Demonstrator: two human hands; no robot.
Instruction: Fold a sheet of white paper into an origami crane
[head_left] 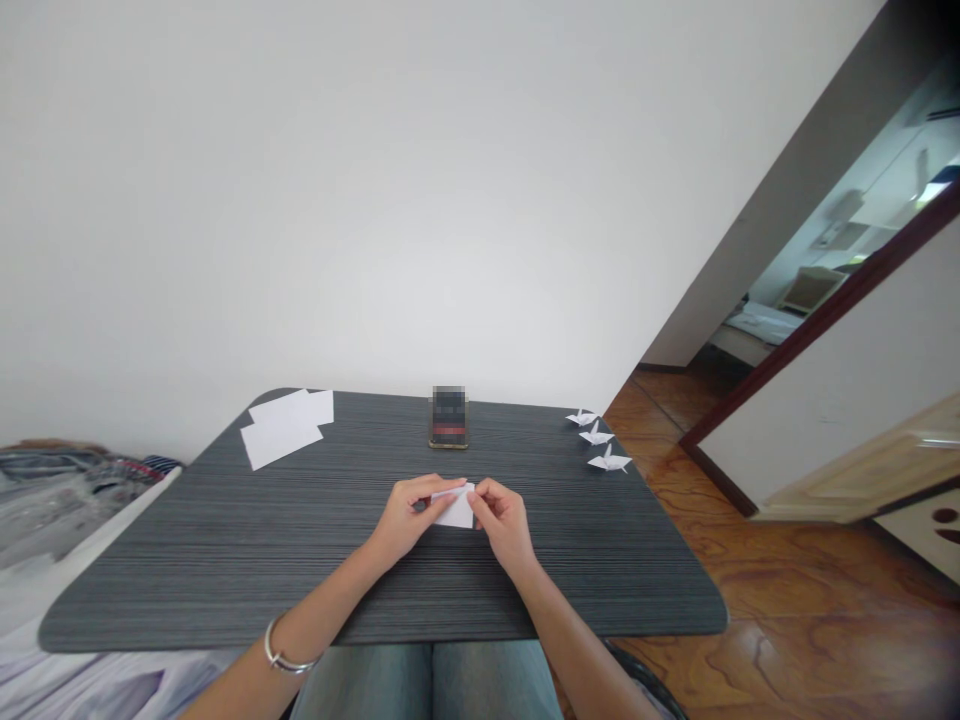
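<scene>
A small folded piece of white paper (456, 511) is held between my two hands, just over the middle of the dark table. My left hand (411, 512) pinches its left side, with the thumb lying across the front and the fingers along the top edge. At the upper right corner, my right hand (502, 515) grips the paper between thumb and fingers. Parts of the paper are hidden behind my fingers, so its full shape cannot be made out.
Several white paper sheets (281, 430) overlap at the table's (225, 560) far left. A phone (449, 418) stands upright near the wall. Three folded paper cranes (609, 461) line the right edge. Beyond are a bed with fabric (67, 510) at left and wooden floor (757, 580) at right.
</scene>
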